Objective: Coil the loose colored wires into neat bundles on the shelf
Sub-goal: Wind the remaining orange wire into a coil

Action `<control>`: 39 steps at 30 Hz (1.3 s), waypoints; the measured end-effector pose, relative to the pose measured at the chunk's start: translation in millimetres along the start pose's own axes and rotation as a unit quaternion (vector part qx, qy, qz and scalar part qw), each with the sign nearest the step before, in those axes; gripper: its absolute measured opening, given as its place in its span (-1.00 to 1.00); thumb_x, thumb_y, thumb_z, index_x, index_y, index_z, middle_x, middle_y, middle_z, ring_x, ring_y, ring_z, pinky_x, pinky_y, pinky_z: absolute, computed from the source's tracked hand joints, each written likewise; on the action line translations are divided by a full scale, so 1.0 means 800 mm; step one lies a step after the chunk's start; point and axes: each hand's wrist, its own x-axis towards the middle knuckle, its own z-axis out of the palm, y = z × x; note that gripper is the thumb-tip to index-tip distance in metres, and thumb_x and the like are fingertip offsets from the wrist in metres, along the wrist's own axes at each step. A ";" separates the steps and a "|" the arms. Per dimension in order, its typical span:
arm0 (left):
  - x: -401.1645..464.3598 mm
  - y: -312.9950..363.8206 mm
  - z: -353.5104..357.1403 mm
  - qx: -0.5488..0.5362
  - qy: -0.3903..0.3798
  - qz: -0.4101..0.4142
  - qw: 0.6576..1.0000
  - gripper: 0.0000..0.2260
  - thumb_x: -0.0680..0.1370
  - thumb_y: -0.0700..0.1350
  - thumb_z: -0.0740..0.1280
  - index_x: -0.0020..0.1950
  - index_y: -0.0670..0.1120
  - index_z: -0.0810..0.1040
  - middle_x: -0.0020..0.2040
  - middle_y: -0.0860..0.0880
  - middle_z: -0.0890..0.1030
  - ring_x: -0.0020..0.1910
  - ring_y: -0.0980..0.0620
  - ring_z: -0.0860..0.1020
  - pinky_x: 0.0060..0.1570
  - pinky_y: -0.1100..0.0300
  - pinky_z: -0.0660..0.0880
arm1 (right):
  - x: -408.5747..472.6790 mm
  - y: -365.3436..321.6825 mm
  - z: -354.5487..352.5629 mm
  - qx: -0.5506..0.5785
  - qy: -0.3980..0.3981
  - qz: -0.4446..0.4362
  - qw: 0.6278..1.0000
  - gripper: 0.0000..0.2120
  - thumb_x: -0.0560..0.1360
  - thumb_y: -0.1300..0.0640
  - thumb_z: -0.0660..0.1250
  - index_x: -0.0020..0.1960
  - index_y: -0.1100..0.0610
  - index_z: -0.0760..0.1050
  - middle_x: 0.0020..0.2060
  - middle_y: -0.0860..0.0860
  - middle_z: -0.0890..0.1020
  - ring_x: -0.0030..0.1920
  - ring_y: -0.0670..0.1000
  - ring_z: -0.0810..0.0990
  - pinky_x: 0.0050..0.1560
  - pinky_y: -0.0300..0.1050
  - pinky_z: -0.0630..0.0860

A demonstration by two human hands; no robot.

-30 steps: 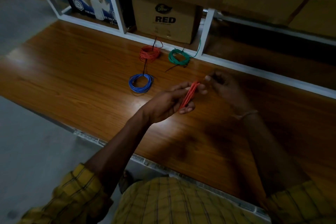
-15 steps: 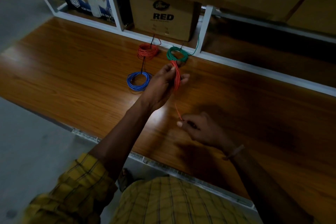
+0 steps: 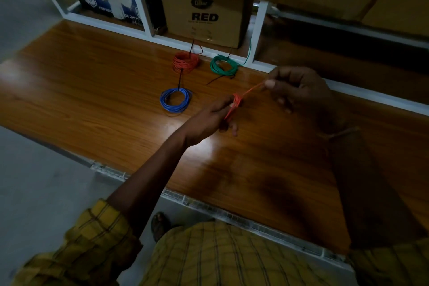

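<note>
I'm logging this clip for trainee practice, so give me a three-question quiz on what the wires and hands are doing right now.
1. True or false: the blue coil lies flat on the shelf.
2. How many finished coils lie on the shelf?
3. Which hand pinches the free end of the red wire: A left hand, B right hand?

Key: 1 true. 2 three: blue, red coil, green coil. 3 B.
</note>
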 end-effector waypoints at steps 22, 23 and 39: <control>0.033 -0.012 -0.010 -0.535 0.057 0.029 0.842 -0.55 0.78 -0.06 0.07 0.58 -0.31 0.26 0.42 -0.25 0.51 0.32 -0.29 0.62 0.31 -0.04 0.60 | -0.050 0.091 0.134 -0.221 -0.114 -0.025 0.968 -0.81 0.54 -0.08 0.36 0.08 -0.04 0.65 -0.50 -0.15 0.47 -0.49 -0.24 0.40 -0.33 -0.29 0.27; 0.034 -0.011 -0.007 -0.490 0.065 0.029 0.869 -0.53 0.79 0.00 0.03 0.58 -0.29 0.25 0.38 -0.21 0.56 0.36 -0.29 0.59 0.34 -0.05 0.58 | -0.053 0.080 0.129 -0.217 -0.123 -0.024 0.968 -0.79 0.53 -0.08 0.39 0.12 -0.06 0.64 -0.51 -0.17 0.46 -0.49 -0.25 0.42 -0.32 -0.29 0.28; 0.003 -0.017 0.019 -0.044 -0.042 0.013 0.998 -0.32 0.75 0.16 -0.32 0.51 -0.13 0.42 -0.29 -0.37 0.56 -0.42 0.00 0.41 -0.28 0.09 0.30 | -0.004 0.040 -0.013 -0.001 0.008 0.056 0.998 -0.88 0.63 0.14 0.33 0.02 0.18 0.60 -0.38 -0.03 0.55 -0.44 -0.02 0.51 -0.43 -0.18 0.50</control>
